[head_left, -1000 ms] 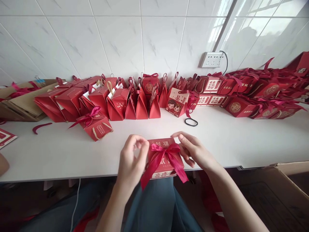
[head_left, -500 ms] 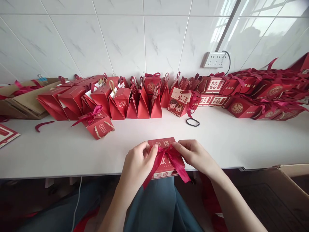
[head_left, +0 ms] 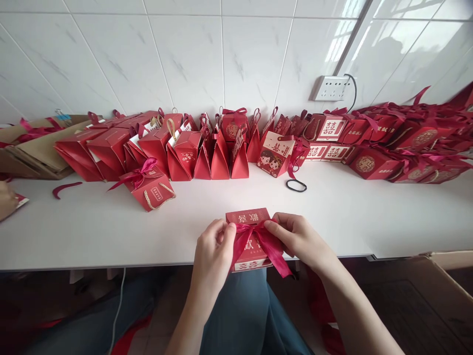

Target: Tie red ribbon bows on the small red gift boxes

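Observation:
At the table's front edge sits a red gift box [head_left: 254, 252] with gold characters and a white printed panel on its near side. A crimson ribbon [head_left: 272, 250] is tied in a bow across its top, with one tail hanging over the front. My left hand [head_left: 216, 246] pinches the bow's left side between thumb and fingers. On the other side, my right hand [head_left: 297, 236] pinches the right part of the bow, its thumb close to the knot. Both hands are closed on the ribbon, and the fingers hide parts of the loops.
Behind stands a row of red gift boxes [head_left: 220, 162]. More boxes [head_left: 377, 162] are stacked at right. A bowed box [head_left: 151, 190], a ribbon scrap [head_left: 64, 189] and a black loop [head_left: 296, 185] lie nearer. Another person's hand [head_left: 7, 199] shows at far left. A cardboard box [head_left: 439, 276] stands below right.
My left hand has drawn slightly outward, pulling the bow's left side away from the knot. My right hand stays close to its place. Another person's hand has appeared at the far left.

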Action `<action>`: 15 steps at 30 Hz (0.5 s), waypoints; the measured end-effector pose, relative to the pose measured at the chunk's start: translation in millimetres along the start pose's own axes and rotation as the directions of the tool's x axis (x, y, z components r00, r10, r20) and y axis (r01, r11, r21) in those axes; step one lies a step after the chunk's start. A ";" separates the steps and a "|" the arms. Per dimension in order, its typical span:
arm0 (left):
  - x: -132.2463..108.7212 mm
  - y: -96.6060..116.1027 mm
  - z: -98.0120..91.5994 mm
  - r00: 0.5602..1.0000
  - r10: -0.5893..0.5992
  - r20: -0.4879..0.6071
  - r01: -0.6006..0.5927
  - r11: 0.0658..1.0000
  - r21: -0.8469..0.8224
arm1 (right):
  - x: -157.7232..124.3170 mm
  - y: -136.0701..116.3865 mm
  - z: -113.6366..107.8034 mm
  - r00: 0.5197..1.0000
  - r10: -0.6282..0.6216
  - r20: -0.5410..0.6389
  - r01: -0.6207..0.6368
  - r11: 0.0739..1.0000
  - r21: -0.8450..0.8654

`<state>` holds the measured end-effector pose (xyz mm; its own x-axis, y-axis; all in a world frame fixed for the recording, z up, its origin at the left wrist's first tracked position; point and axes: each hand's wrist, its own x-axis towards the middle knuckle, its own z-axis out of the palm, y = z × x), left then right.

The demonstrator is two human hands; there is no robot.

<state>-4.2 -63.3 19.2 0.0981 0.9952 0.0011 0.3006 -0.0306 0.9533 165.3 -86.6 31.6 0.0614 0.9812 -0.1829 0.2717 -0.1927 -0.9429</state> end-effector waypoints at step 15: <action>-1.4 -17.7 17.1 0.984 0.087 -0.154 -0.118 0.970 -0.211 | 3.3 27.4 3.3 0.996 0.019 0.092 -0.067 0.833 0.549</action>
<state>6.6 -65.7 -2.8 -0.0231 0.9913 0.1299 0.0796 -0.1277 0.9886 169.8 -88.6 4.2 -0.0220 0.9739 -0.2258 -0.3046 -0.2217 -0.9263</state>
